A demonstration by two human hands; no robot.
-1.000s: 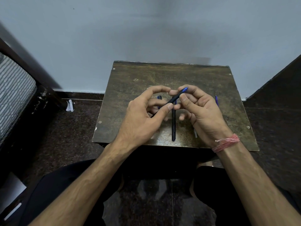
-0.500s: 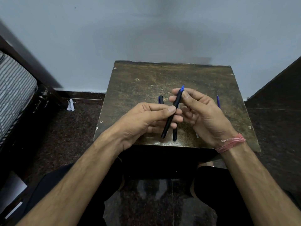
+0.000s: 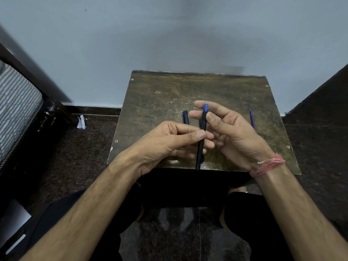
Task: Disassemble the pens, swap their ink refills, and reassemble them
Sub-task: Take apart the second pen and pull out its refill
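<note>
A black pen with a blue tip (image 3: 201, 136) stands nearly upright above the small brown table (image 3: 162, 102). My left hand (image 3: 169, 144) pinches its barrel at the middle between thumb and fingers. My right hand (image 3: 231, 132) holds the upper end, thumb against the barrel just below the blue tip. A dark pen cap (image 3: 185, 117) lies on the table behind my left hand. A thin blue refill (image 3: 252, 119) lies on the table to the right of my right hand. Any second pen barrel beneath the hands is hidden.
The table stands against a pale wall. A striped mattress on a dark bed frame (image 3: 17, 110) is at the left, a dark slanted panel (image 3: 320, 95) at the right. A scrap of white paper (image 3: 81, 122) lies on the dark floor. My knees are under the table's front edge.
The pen has swung from slanted to nearly upright, its lower end now over the table's front edge. My left hand slid down and left; the right hand's fingers have loosened at the tip.
</note>
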